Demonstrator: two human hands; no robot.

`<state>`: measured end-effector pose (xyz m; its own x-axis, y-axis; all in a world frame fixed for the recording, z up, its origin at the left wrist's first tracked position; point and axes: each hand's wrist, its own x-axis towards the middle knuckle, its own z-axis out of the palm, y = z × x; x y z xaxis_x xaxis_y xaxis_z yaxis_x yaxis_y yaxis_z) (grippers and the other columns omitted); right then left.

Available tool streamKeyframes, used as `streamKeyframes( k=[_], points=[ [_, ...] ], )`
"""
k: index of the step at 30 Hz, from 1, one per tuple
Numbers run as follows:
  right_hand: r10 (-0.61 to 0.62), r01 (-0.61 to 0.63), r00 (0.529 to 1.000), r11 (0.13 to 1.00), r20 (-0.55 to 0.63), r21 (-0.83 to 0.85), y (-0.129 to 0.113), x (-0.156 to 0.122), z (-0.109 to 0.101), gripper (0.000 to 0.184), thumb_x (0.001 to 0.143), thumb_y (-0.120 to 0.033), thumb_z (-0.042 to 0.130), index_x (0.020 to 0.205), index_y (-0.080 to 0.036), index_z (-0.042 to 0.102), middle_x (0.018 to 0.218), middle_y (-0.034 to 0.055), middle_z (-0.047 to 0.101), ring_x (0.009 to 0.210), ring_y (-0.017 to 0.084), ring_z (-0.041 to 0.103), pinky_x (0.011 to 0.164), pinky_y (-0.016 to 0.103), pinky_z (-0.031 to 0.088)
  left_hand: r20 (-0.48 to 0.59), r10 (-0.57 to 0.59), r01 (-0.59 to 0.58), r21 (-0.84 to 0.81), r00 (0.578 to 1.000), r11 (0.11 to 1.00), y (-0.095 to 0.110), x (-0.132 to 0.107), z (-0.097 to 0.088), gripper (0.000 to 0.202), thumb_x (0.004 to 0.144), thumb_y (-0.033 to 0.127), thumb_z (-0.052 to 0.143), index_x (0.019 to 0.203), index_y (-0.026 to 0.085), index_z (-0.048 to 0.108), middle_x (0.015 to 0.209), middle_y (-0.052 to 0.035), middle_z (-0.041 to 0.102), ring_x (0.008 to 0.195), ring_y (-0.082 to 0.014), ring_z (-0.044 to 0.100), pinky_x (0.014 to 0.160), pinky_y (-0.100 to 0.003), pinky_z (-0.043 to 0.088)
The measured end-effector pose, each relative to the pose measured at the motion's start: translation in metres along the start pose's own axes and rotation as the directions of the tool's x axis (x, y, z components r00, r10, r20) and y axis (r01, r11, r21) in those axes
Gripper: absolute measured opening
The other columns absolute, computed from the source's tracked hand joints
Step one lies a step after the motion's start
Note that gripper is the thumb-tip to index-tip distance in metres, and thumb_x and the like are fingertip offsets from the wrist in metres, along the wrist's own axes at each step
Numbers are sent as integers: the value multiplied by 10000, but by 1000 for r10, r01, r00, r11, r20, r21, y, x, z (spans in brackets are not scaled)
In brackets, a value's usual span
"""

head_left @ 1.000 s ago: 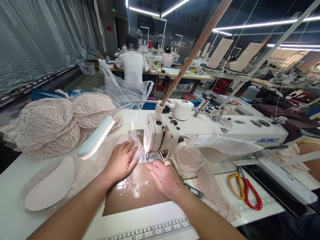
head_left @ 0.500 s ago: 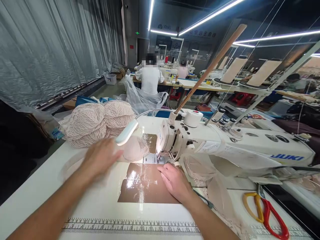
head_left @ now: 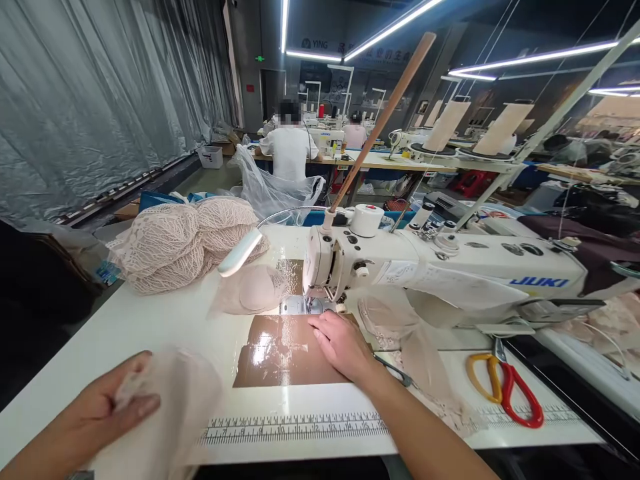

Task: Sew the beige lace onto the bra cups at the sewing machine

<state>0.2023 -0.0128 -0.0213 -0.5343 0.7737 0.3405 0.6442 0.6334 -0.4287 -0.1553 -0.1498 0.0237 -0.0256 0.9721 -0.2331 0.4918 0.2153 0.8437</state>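
My left hand point(head_left: 107, 407) is at the near left edge of the white table point(head_left: 150, 320), fingers closed on a pale beige padded fabric piece point(head_left: 165, 413). My right hand point(head_left: 343, 343) rests flat with fingers stretched out on the glossy brown patch point(head_left: 280, 350), just in front of the needle of the white Juki sewing machine point(head_left: 440, 267). A beige bra cup point(head_left: 255, 290) lies left of the needle, under the white gooseneck lamp point(head_left: 240, 252).
A heap of pink lace cups point(head_left: 180, 243) sits at the table's back left. Lace pieces point(head_left: 400, 333) lie under the machine arm. Red and yellow scissors point(head_left: 505, 387) lie at the right; small snips point(head_left: 395, 370) by my right wrist. A person in white point(head_left: 290, 150) sits beyond.
My left hand has left the needle area, swung left and back to the near table edge, and now grips a beige fabric piece. My right hand has stayed by the presser foot.
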Motion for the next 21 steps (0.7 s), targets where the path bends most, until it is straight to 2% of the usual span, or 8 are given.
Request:
streamKeyframes(
  k=[2, 3, 6, 10, 13, 16, 19, 21],
  points=[
    [-5, 11, 998, 995, -65, 102, -2, -1, -3, 263, 901, -156, 456, 1049, -190, 671, 916, 60, 681, 846, 183, 623, 762, 306, 478, 191, 161, -160, -21, 968, 987, 34, 15, 23, 256, 797, 502, 553, 978, 324, 582, 807, 61, 656, 767, -207, 628, 693, -342, 516],
    [-5, 20, 995, 989, -103, 150, -2, -2, -4, 247, 913, -178, 446, 1009, -186, 674, 886, 56, 682, 817, 174, 623, 745, 294, 477, 336, 208, -229, 25, 919, 973, 48, 27, 36, 208, 816, 441, 550, 948, 283, 585, 863, 33, 654, 824, -209, 621, 728, -325, 513],
    [-45, 81, 987, 968, -153, 236, -3, -6, -9, 268, 931, -244, 432, 806, -180, 660, 692, 27, 630, 651, 147, 573, 636, 258, 444, 426, 285, -375, 143, 859, 916, 77, 73, 76, 171, 788, 258, 520, 950, 221, 562, 923, -10, 630, 835, -195, 607, 724, -285, 496],
    [-246, 238, 969, 948, 11, 213, -1, -11, -8, 229, 907, -261, 498, 754, -192, 653, 669, 11, 618, 650, 142, 553, 638, 248, 403, 472, 323, -418, 107, 820, 902, 86, 121, 114, 294, 723, 164, 505, 1011, 196, 556, 958, -36, 644, 868, -212, 612, 723, -293, 491],
    [-263, 251, 960, 960, 95, 120, 0, -12, -4, 245, 866, -226, 554, 628, -184, 597, 613, -9, 580, 603, 125, 496, 625, 244, 359, 408, 308, -394, 145, 859, 907, 82, 143, 116, 319, 715, 182, 525, 1034, 190, 548, 867, -15, 609, 805, -195, 587, 687, -271, 466],
    [-225, 217, 971, 971, 82, 103, 0, -11, 0, 355, 832, -220, 572, 499, -174, 458, 509, -34, 468, 515, 101, 381, 556, 239, 295, 312, 263, -337, 214, 913, 917, 76, 157, 106, 297, 748, 240, 523, 1037, 171, 517, 721, 23, 502, 664, -168, 512, 582, -249, 410],
    [-222, 216, 975, 969, 32, 123, -1, -11, 1, 429, 827, -288, 593, 463, -176, 395, 463, -46, 384, 486, 98, 309, 511, 251, 235, 283, 256, -319, 204, 924, 925, 72, 164, 104, 265, 772, 275, 515, 1015, 170, 502, 693, 38, 464, 622, -151, 463, 552, -241, 383],
    [-220, 221, 975, 967, -18, 126, -1, -11, 0, 457, 863, -333, 562, 462, -179, 406, 458, -43, 376, 484, 102, 309, 506, 259, 225, 301, 280, -348, 203, 911, 915, 74, 163, 110, 247, 777, 271, 516, 1003, 171, 509, 711, 31, 485, 638, -150, 467, 575, -244, 393]
  ],
)
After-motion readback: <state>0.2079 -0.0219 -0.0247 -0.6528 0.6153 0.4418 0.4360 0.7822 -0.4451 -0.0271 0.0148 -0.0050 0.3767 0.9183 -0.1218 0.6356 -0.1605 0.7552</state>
